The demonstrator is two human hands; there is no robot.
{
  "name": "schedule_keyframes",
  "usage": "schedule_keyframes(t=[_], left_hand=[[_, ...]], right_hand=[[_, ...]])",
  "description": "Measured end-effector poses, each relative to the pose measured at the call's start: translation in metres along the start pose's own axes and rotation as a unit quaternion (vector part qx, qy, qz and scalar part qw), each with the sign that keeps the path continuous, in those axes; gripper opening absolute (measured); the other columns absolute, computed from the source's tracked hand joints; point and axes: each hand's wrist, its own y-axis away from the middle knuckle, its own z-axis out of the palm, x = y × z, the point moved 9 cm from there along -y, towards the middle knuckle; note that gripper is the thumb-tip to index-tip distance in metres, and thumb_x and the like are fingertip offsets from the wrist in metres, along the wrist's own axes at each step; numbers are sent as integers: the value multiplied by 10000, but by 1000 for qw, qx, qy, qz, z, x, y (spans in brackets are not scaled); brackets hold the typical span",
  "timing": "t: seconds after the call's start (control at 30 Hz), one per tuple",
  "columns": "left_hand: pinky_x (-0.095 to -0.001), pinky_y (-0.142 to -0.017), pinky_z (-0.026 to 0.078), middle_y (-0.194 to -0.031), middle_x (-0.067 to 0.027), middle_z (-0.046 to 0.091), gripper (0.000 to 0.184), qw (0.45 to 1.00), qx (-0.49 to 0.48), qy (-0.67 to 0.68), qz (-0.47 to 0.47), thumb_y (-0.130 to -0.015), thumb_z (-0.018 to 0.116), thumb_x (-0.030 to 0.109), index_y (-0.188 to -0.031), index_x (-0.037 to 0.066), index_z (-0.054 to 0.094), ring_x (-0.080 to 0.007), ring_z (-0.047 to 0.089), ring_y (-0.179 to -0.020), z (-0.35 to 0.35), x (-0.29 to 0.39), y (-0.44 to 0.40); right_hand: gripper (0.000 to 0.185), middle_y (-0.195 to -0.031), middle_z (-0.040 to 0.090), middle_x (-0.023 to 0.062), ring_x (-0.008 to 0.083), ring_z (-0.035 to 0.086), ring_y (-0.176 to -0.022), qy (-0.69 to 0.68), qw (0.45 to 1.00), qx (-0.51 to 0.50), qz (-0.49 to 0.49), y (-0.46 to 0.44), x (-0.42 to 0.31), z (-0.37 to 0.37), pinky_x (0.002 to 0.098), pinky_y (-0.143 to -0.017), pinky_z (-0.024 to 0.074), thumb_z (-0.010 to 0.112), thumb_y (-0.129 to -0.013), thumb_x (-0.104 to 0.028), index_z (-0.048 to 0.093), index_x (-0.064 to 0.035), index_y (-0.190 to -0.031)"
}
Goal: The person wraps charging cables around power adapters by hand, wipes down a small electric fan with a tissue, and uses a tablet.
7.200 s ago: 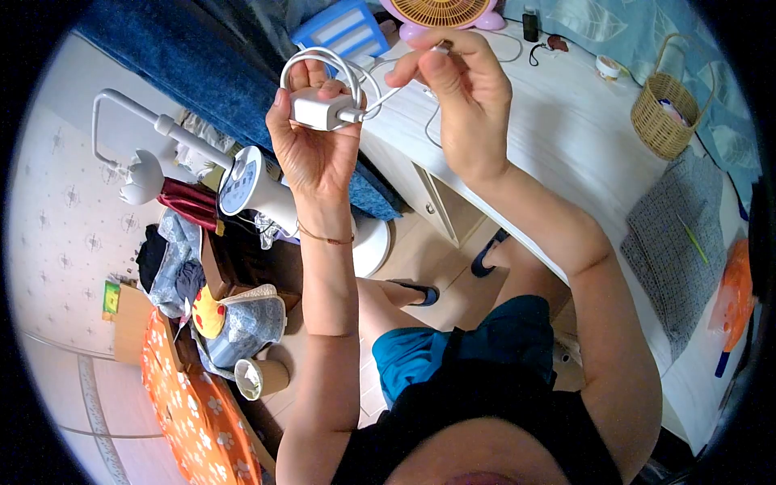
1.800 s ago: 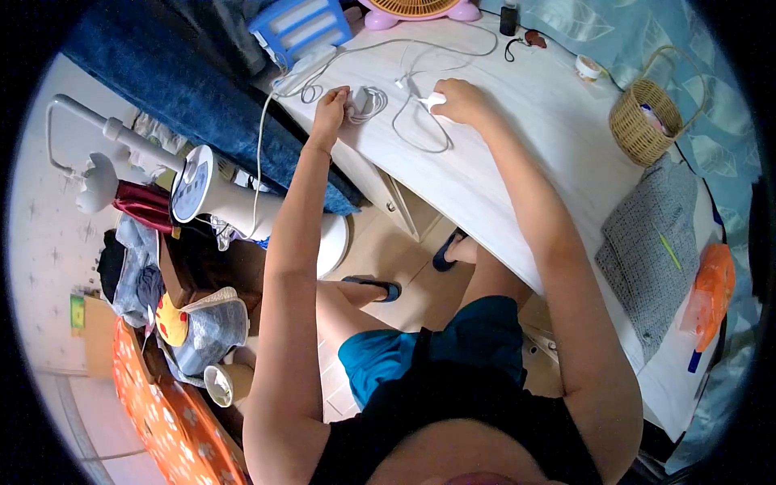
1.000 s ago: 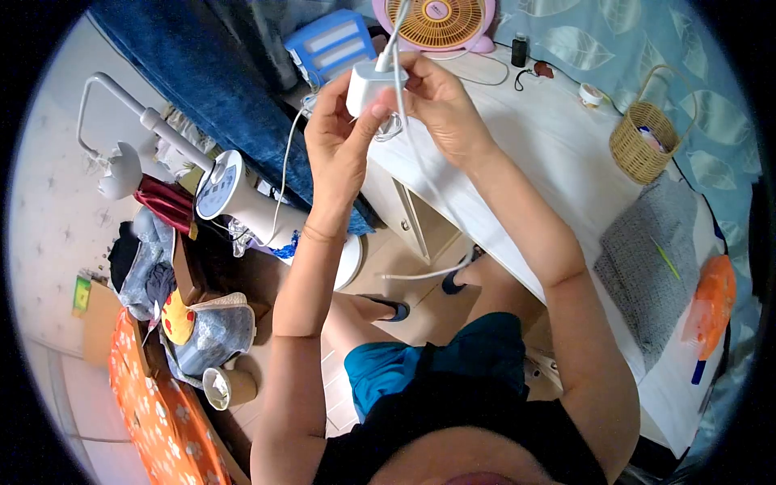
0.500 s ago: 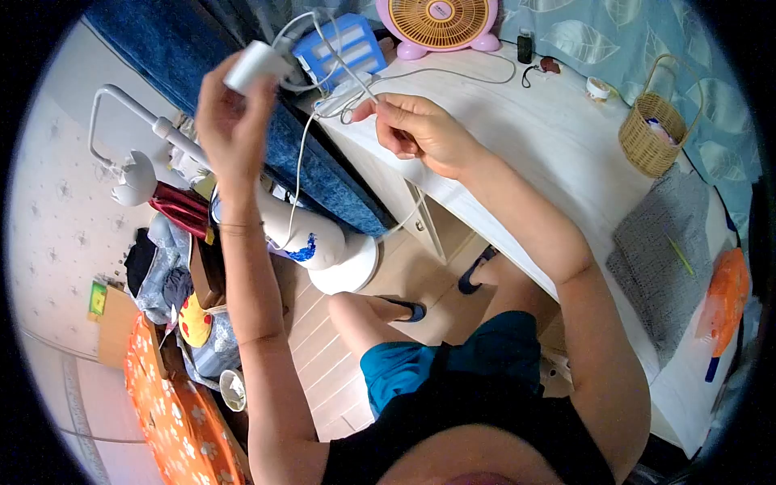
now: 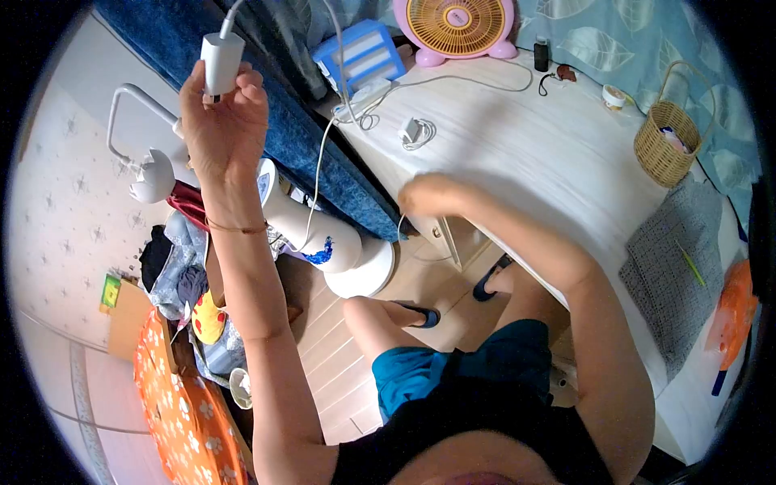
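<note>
A patterned pale wall (image 5: 69, 202) fills the left of the room, and a dark blue curtain (image 5: 327, 153) hangs between it and a long table (image 5: 533, 129) covered in white. On the table's near right end lies a grey mat (image 5: 671, 267); toward the back stand a pink fan (image 5: 457, 28), a blue-framed rack (image 5: 361, 58) and a wicker basket (image 5: 667, 149). A white lamp base (image 5: 364, 271) rests on the floor beside the table.

The left hand (image 5: 226, 125) is raised well to the left of the table, in front of the curtain. Its thumb and curled fingers pinch a white charger (image 5: 221, 65), which stands nearly upright at the fingertips, above the palm, with most of its body projecting beyond the grip. A white cable (image 5: 229, 23) is plugged into its top and loops upward away from the hand.

The right hand (image 5: 431, 196) is blurred near the table's front edge, well apart from the charger. Its fingers are bent, but whether they grip anything cannot be told; a thin pale cord (image 5: 402, 228) hangs just below them. Beyond this hand, a smaller white adapter (image 5: 410, 129) lies on the table beside its coiled lead (image 5: 423, 139).
</note>
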Motion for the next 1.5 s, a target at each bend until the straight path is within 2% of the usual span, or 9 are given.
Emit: schedule_keyframes(t=[0.07,0.23,0.33,0.43,0.47,0.63,1.0,1.2,1.5], left_hand=[[-253,-602,525,-917,-153,539,304,998,-3,-58,8,-833,520,198,-1021,-36,475,-180,551,-711,-1,-1,7],[-252,-599,512,-903,-118,567,347,984,-33,-172,-13,-848,492,270,-1071,6,480,-165,578,-759,0,-22,28],[-259,-621,515,-946,-125,566,372,978,-17,-200,-52,-834,505,278,-1083,3,477,-177,578,-773,1,-47,39],[-270,-638,524,-939,-150,558,384,980,-47,-159,-109,-851,468,269,-1092,-30,463,-195,574,-803,15,-80,52],[-291,-666,533,-940,-170,551,405,982,-51,-121,-133,-853,465,277,-1096,-48,452,-210,573,-799,17,-91,57],[-355,-735,532,-1058,-271,493,501,969,-57,13,-240,-776,566,162,-1161,-78,355,-311,574,-904,39,-125,83],[-467,-908,406,-1196,-220,410,529,943,-170,228,-171,-765,575,105,-1229,11,337,-345,469,-1077,75,-109,77],[-497,-1031,186,-1330,-268,218,490,978,-195,-41,57,-803,502,67,-1257,74,318,-405,224,-1241,72,-52,36],[-466,-996,288,-1242,-296,355,465,955,-131,-260,58,-790,492,43,-1227,7,339,-396,361,-1171,56,-52,31]], right_hand=[[286,-841,627,128,267,601,-781,-68,995,25,69,19,4,-65,367,-707,450,470,-800,-269,617,-41,-891],[400,-843,640,89,158,600,-769,-415,863,-111,-265,111,-67,-147,262,-666,464,513,-840,-319,532,-25,-1110],[466,-984,604,129,164,577,-883,-552,660,-27,-509,145,-71,-206,270,-733,462,544,-824,-324,480,0,-1154],[481,-1147,515,114,215,509,-1008,-683,590,287,-320,130,-26,-229,316,-835,429,624,-760,-243,450,-150,-1199],[545,-1185,468,187,200,523,-1006,-366,750,482,-265,133,-22,-232,270,-808,452,550,-822,-334,391,-2,-1224],[301,-619,507,-29,37,458,-544,-551,768,273,-181,86,-20,-185,156,-531,359,515,-850,-330,523,-54,-971],[291,-674,474,-54,4,342,-526,-605,736,253,-168,66,-33,-157,148,-446,244,548,-816,-369,531,-84,-871],[215,-636,476,0,110,454,-546,-410,842,323,-133,75,-63,-159,253,-531,386,442,-871,-120,497,-49,-1066],[213,-614,479,123,126,412,-519,-196,888,387,-150,105,-87,-178,249,-506,347,448,-849,-82,526,-14,-1035]])
